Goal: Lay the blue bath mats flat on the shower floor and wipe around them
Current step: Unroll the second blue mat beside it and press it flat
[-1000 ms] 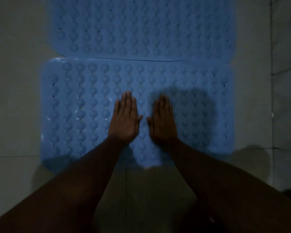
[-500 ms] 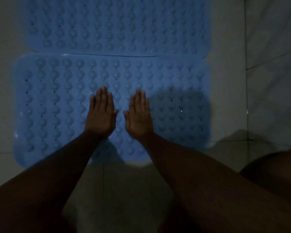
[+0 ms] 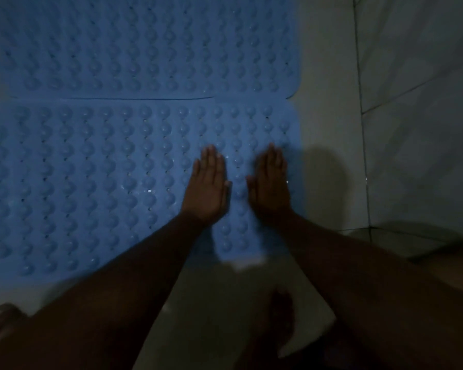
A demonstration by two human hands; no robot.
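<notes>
Two blue bath mats with rows of round bumps lie flat on the pale tiled floor, edge to edge. The near mat [image 3: 91, 182] fills the left and middle of the view; the far mat [image 3: 145, 44] lies just beyond it. My left hand [image 3: 207, 186] presses palm down on the near mat's right part, fingers straight and together. My right hand [image 3: 270, 182] lies flat beside it, close to the mat's right edge. Neither hand holds anything.
Pale floor tiles [image 3: 329, 129] run along the right of the mats, meeting a tiled wall [image 3: 425, 102]. My foot [image 3: 275, 324] stands on the floor near the bottom, another foot [image 3: 0, 319] at the bottom left. The light is dim.
Both hands have slid to the right across the near mat, still flat, from its middle to its right end. The camera has come closer and shifted.
</notes>
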